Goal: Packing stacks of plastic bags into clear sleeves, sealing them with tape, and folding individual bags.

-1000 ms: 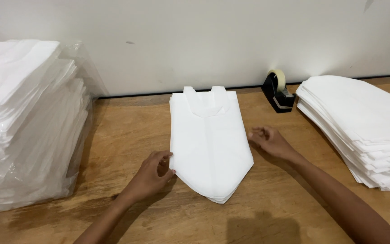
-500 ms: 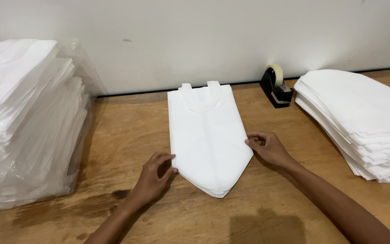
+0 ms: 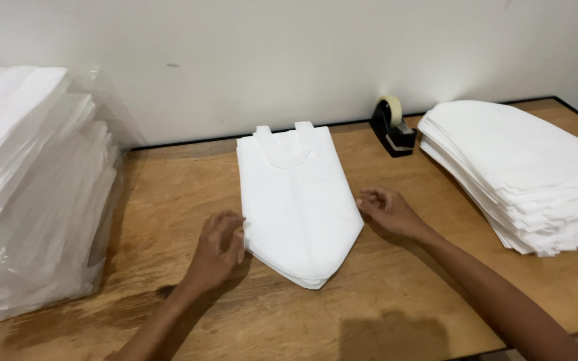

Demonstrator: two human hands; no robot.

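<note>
While we're leaning over the table (image 3: pixel 403 301), our left hand (image 3: pixel 217 249) & right hand (image 3: pixel 386 212) are resting w/ loose fingers, gripping nothing, touching either edge of the folded white bag (image 3: pixel 296 204) at center; a tape dispenser (image 3: pixel 391 126) is sitting beyond.

Single head-worn view, angled down and forward across the wooden table (image 3: pixel 168 200) toward the white wall (image 3: pixel 289 53). Close range. No second view overlaps.
</note>
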